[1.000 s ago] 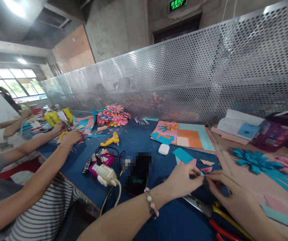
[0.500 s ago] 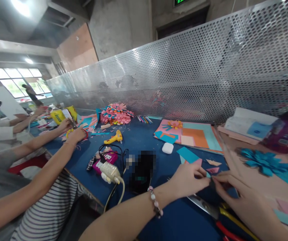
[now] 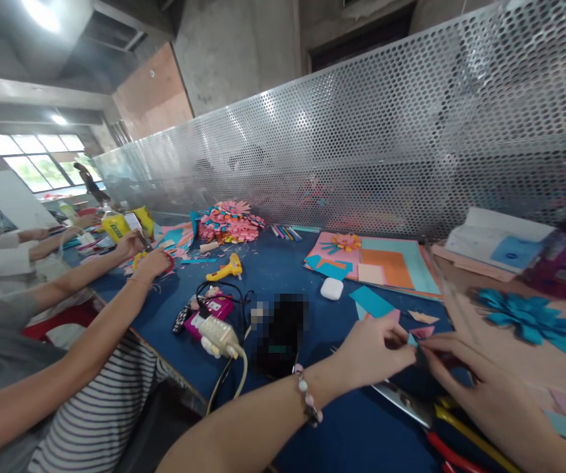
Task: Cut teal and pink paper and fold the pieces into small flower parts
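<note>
My left hand and my right hand meet over the blue table, fingertips pinched together on a small dark piece of paper. A bead bracelet sits on my left wrist. Just beyond the fingers lie small pink paper scraps and a teal paper piece. Under my hands rest scissors with yellow and red handles.
A person in a striped shirt sits at my left, hands on scissors. On the table: yellow glue gun, power strip, white case, stacked coloured paper, blue paper flower, pink paper pile. A perforated metal screen backs it.
My view has shifted slightly. My hands stay pinched together on the small piece, drifting a little to the right; the neighbour's hands keep working at the left.
</note>
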